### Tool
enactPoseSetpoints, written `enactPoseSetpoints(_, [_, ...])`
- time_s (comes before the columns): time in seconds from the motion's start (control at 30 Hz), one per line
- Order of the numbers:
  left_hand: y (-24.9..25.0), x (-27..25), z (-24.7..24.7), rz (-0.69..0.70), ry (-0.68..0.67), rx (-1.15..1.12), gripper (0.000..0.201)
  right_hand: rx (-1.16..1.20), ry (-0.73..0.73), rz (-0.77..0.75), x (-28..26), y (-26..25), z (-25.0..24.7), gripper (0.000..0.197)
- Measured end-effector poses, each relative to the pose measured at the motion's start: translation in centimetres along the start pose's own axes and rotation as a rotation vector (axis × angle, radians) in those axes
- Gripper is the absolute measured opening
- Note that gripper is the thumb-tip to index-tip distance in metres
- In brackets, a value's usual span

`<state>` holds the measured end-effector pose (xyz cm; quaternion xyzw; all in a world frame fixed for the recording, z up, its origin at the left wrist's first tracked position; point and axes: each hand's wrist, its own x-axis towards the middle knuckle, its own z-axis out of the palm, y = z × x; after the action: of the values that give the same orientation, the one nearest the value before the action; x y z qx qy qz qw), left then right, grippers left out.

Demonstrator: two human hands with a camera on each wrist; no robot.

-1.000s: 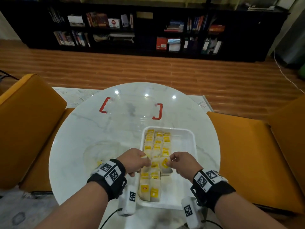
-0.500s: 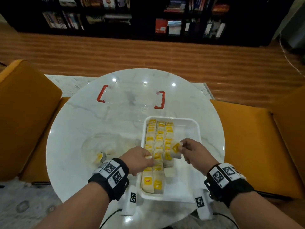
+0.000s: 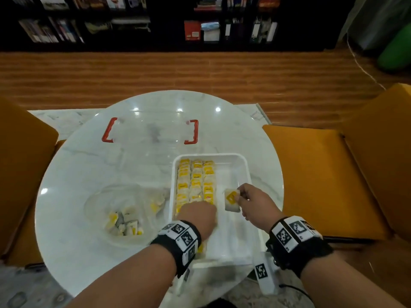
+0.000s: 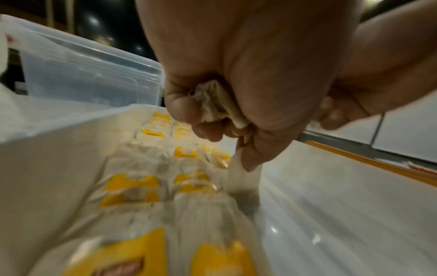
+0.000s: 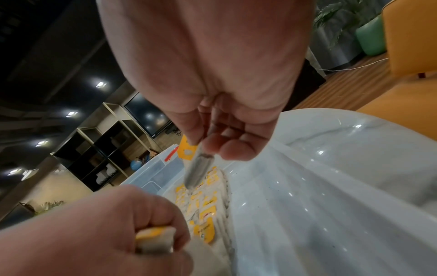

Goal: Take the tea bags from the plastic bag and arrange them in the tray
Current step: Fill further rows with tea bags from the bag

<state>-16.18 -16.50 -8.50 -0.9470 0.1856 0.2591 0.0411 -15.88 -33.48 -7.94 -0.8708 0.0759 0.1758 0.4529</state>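
A white tray (image 3: 241,245) sits on the round marble table, its left half filled with rows of yellow-tagged tea bags (image 3: 195,181). My right hand (image 3: 253,203) pinches one tea bag (image 3: 231,200) by its edge, hanging over the tray's bare right half; the same tea bag (image 5: 197,168) shows edge-on in the right wrist view. My left hand (image 3: 198,215) hovers over the near rows with fingers curled round bunched tea bags (image 4: 215,100). The clear plastic bag (image 3: 129,214) lies left of the tray with several tea bags inside.
A clear plastic box (image 3: 151,132) with red handles stands behind the tray. Orange chairs (image 3: 329,174) flank the table on both sides. Dark bookshelves (image 3: 200,23) line the far wall beyond a wooden floor.
My right hand has carried its tea bag rightward, off the filled rows to the tray's bare right half. The left hand has stayed over the near rows. The head view has tilted down.
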Motion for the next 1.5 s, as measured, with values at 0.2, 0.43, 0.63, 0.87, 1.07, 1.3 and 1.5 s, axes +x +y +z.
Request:
enactPoseSetpoints(0.2, [-1.4,2.0,-0.7,-0.086,-0.047,-0.065,0.023,-0.213,-0.234,0.032,0.2,0.1,0.5,0.008])
enactPoseSetpoints(0.43, [-2.1,3.0,-0.8,-0.075,-0.081,-0.107,0.018,-0.263,-0.491,0.123,1.3,-0.4,3.0,0.006])
enactPoseSetpoints(0.63, [-3.1,2.9,-0.8,-0.061,-0.074,-0.175,0.027,-0.238,-0.379,0.196,2.4,-0.2,4.9,0.014])
enactPoseSetpoints(0.87, [-6.5,1.3,-1.1,-0.131,0.0,-0.333,0.033,-0.117,-0.347,0.28,3.1,-0.4,5.7,0.013])
enactPoseSetpoints(1.07, [-8.6,-0.3,0.4,-0.17,-0.016,-0.419,0.03,0.006,-0.318,0.352,3.3,-0.5,6.4,0.014])
enactPoseSetpoints(1.3, [-9.0,-0.9,1.1,-0.178,0.02,-0.537,0.025,0.052,-0.324,0.404,3.1,-1.2,6.9,0.015])
enactPoseSetpoints(1.5, [-9.0,-2.6,-0.9,-0.275,-0.053,-1.541,0.058,-0.284,-0.205,0.165,3.0,-2.8,4.4,0.016])
